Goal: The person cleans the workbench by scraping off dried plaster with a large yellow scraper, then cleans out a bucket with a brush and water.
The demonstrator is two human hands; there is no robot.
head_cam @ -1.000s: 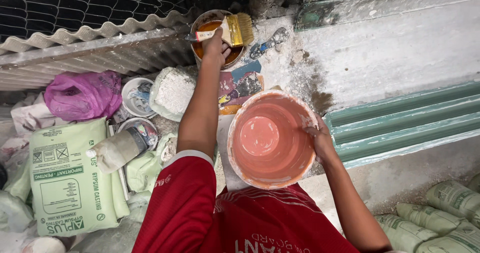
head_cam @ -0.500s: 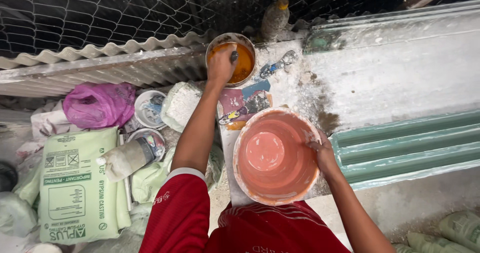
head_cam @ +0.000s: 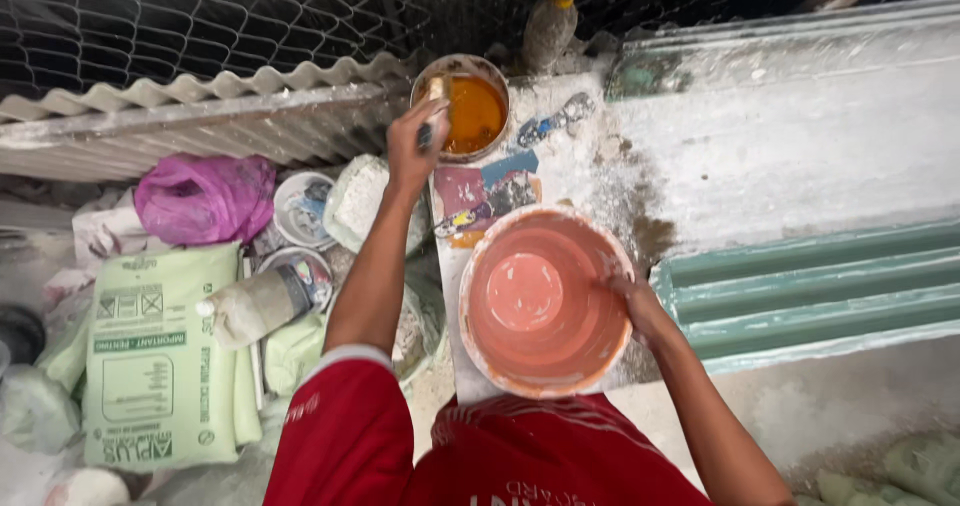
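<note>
head, sacks [head_cam: 160,366], pink bag [head_cam: 205,196], wire mesh [head_cam: 200,16]

Count of items in view. One large salmon-pink round plastic bucket [head_cam: 540,301] stands on the white spattered desk [head_cam: 600,181]. One small round tin of orange paint [head_cam: 468,111] sits at the desk's far edge. One brush handle [head_cam: 434,96] shows at that tin. One crumpled purple plastic bag [head_cam: 205,198] lies to the left. Two small round open tins [head_cam: 303,206] [head_cam: 305,271] lie beside it. One pale green printed sack [head_cam: 160,356] lies flat lower left. One corrugated grey roofing sheet [head_cam: 200,126] runs behind. Two bare hands are in view: left [head_cam: 415,146] and right [head_cam: 635,301].
</note>
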